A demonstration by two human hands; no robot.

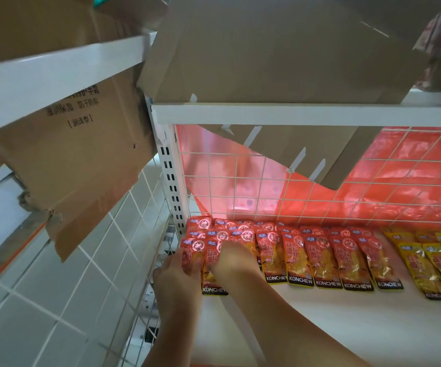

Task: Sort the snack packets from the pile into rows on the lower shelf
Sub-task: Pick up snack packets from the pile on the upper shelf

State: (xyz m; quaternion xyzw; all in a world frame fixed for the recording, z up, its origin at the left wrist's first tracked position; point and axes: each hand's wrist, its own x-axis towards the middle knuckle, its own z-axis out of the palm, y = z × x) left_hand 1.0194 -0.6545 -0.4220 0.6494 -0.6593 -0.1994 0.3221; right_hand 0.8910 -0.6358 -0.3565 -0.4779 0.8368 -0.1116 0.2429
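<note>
At the left end of the lower shelf, the left hand curls its fingers and thumb round the endmost red packet. The right hand lies knuckles-up on the neighbouring red packets, fingers bent down; whether it grips one I cannot tell. The red rows overlap along the wire grid, with yellow packets just beside them at the right

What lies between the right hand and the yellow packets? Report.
Head view: rows of red packets fill the shelf from the right hand to the yellow packets.
</note>
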